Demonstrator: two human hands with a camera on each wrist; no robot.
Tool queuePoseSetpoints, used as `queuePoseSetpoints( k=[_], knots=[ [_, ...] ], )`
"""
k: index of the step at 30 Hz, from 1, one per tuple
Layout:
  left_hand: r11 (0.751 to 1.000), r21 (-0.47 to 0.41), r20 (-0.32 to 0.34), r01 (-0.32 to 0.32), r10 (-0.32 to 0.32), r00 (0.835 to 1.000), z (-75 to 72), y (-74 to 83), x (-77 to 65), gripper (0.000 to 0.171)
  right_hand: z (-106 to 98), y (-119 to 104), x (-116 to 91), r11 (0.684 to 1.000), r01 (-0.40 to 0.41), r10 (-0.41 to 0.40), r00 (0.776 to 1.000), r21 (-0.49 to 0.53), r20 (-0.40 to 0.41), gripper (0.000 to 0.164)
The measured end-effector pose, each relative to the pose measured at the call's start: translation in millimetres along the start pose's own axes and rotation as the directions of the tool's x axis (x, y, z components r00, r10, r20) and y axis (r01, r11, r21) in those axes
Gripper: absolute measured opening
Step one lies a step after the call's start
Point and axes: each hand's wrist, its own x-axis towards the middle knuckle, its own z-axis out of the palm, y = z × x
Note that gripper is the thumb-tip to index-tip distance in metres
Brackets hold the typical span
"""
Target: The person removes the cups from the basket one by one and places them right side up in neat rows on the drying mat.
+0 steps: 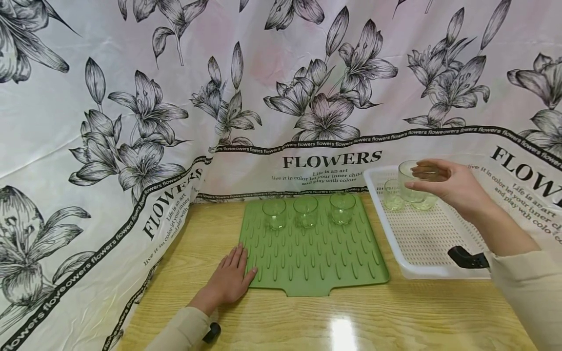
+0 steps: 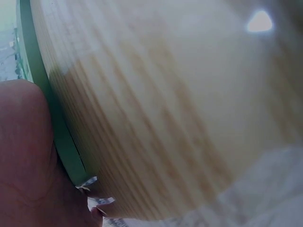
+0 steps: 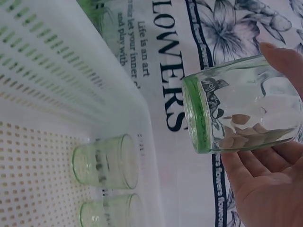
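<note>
My right hand (image 1: 452,185) grips a clear, green-tinted drinking glass (image 1: 409,183) by its sides, above the far end of a white plastic basket (image 1: 406,268). In the right wrist view the thumb and fingers lie around this glass (image 3: 241,106), its thick green base toward the basket. Two similar glasses (image 3: 105,163) stand in the basket below. Three more glasses (image 1: 305,212) stand in a row at the back of a green draining mat (image 1: 316,258). My left hand (image 1: 230,279) lies flat with straight fingers at the mat's left edge, partly on the wooden table.
The basket stands right of the mat on the wooden table (image 1: 281,321). A white cloth with black flower prints (image 1: 325,168) hangs behind and along the left side. Black wrist devices (image 1: 468,257) sit on both sleeves.
</note>
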Motion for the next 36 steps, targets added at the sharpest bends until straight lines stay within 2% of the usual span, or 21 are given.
queuePoseSetpoints(
  k=[7,14,17,20,26,36],
  knots=[
    [0.997,-0.072,0.007,-0.015,0.015,1.0,-14.5,7.8,-5.5,0.073,17,-8,-2,1.0,0.006,-0.006,1.0,0.024,0.001,0.07],
    [1.0,0.005,0.026,0.006,-0.006,1.0,-8.1,3.7,-2.5,0.076,32,-24,-6,0.999,-0.008,0.008,1.0,0.045,0.018,0.073],
    [0.999,-0.051,0.008,-0.012,0.012,1.0,-8.2,2.5,-2.2,0.077,37,-29,-8,0.999,-0.02,0.019,0.999,0.03,0.032,0.076],
    [0.998,-0.06,0.01,-0.019,0.02,1.0,-7.3,1.7,-2.1,0.078,43,-32,-11,0.999,-0.019,0.018,0.999,0.027,0.031,0.076],
    [1.0,0.001,0.029,-0.003,0.003,1.0,-1.1,-1.8,1.7,0.075,53,-38,-14,1.0,0.006,-0.008,0.999,0.03,0.044,0.076],
    [1.0,0.011,0.034,0.0,0.0,0.999,-0.8,-2.9,2.8,0.074,79,-55,-14,0.998,0.036,-0.042,0.991,0.048,0.13,0.086]
  ],
)
